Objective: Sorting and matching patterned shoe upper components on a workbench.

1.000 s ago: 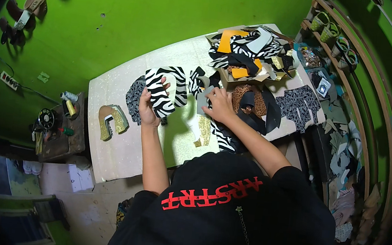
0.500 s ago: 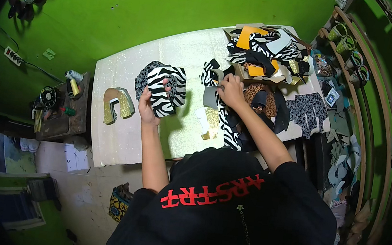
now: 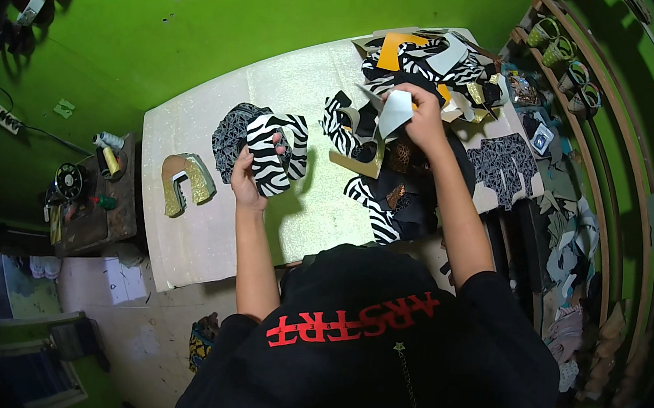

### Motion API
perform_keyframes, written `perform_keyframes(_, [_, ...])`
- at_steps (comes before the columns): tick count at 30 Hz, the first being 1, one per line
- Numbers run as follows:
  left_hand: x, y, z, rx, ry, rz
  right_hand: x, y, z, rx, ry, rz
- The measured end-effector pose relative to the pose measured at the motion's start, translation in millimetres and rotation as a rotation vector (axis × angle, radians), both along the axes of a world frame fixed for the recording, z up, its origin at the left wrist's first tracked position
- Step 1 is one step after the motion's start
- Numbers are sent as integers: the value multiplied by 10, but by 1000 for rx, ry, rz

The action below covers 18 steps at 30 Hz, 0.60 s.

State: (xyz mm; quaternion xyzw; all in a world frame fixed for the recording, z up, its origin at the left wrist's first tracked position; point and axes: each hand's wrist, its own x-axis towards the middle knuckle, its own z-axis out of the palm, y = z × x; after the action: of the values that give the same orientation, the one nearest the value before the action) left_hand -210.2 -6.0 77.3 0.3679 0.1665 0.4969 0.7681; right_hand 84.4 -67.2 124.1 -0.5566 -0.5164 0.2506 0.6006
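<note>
My left hand [image 3: 246, 186] is closed on a curved zebra-print cutout [image 3: 269, 168], held up over the table with fingertips showing through its gap. Just behind it lies a pile of black-and-grey patterned cutouts [image 3: 232, 140]. My right hand [image 3: 425, 120] grips a pale grey-white cut piece [image 3: 395, 116], raised near the far right pile. Below that hand are a dark curved piece, a cream-and-gold piece [image 3: 357, 164] and a zebra-print cutout [image 3: 337, 135]; whether the fingers also hold any of these I cannot tell. Another zebra-print strip [image 3: 374, 210] lies closer to me.
A gold U-shaped stack [image 3: 200, 178] sits on the left of the pale table [image 3: 179, 244]. Mixed scraps [image 3: 406, 53] are heaped at the far right, with patterned pieces [image 3: 504, 168] nearby. A small bench [image 3: 114, 217] holds thread spools. Wooden rails [image 3: 598, 169] line the right wall.
My right hand has moved up and right, lifting a pale piece. Cutouts beneath it have shifted, and the gold-and-white piece near me no longer lies flat there. My left hand keeps its hold.
</note>
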Motion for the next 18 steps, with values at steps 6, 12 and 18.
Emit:
perform_keyframes(6, [100, -11, -47, -55, 3, -50, 117, -184, 6, 25, -54, -42])
perform_keyframes(12, [283, -156, -153, -98, 393, 49, 11, -375, 89, -26, -4, 93])
perform_keyframes(18, [439, -218, -241, 105, 643, 118, -143, -533, 142, -19, -13, 302])
